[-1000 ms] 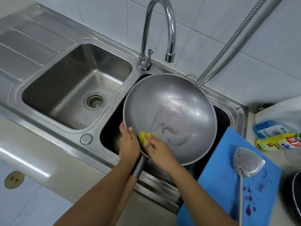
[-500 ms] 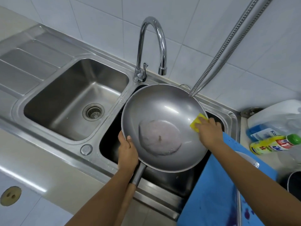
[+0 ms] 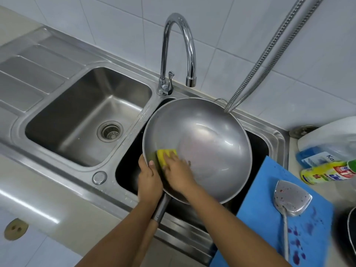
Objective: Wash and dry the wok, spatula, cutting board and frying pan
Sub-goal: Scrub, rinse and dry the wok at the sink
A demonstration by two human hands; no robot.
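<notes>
A large grey metal wok (image 3: 210,143) tilts over the right sink basin (image 3: 129,170). My left hand (image 3: 149,180) grips the wok's near-left rim just above its handle (image 3: 160,209). My right hand (image 3: 178,171) presses a yellow sponge (image 3: 165,154) against the inner wall at the wok's left side. To the right, a blue cutting board (image 3: 269,237) with purple stains lies on the counter. A metal spatula (image 3: 290,201), speckled red, lies on the board. The dark rim of a frying pan (image 3: 348,237) shows at the right edge.
The tap (image 3: 179,53) stands behind the wok with no water running. The left basin (image 3: 63,114) has a drain strainer (image 3: 110,131). A metal hose (image 3: 269,54) hangs down to the wok's far rim. Detergent bottles (image 3: 327,170) lie on the right counter.
My right hand has swept the sponge from the wok's right rim across to its left inner wall. The left hand kept its grip on the rim.
</notes>
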